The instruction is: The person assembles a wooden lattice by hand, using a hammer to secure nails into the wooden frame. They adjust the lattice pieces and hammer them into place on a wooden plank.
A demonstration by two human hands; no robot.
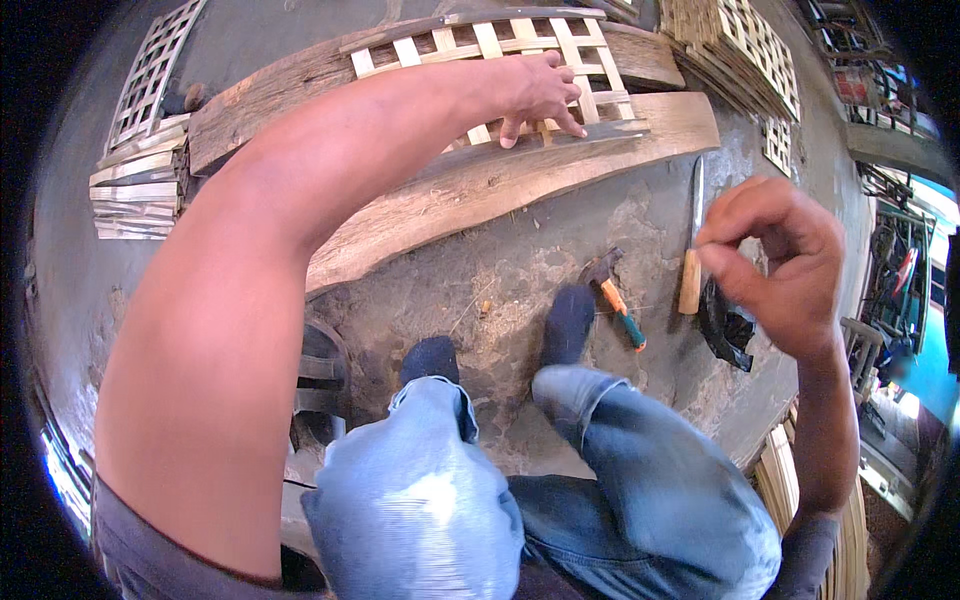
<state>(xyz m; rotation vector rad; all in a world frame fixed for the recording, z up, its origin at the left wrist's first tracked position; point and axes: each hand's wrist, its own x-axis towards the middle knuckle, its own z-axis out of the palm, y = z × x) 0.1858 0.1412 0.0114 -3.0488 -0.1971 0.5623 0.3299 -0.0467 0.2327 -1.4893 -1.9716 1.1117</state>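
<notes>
The left hand (540, 95) reaches far forward, arm stretched out, fingers spread flat on the wooden lattice panel (480, 45) lying across thick planks (480, 185) at the far side. Nearer, right of the feet, a hammer (612, 292) and a knife (693, 240) lie on the ground. The right hand (785, 265) is raised, fingertips pinched together; what they pinch I cannot tell

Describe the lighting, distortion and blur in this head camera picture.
Head view: bright daylight, soft shadows on the grey concrete floor; fisheye bends the long brown wooden planks and leaves black corners; the left hand on the pale wooden lattice panel looks sharp; the right hand, raised close to the lens, is slightly soft; highlights glare on the blue jeans.
</notes>
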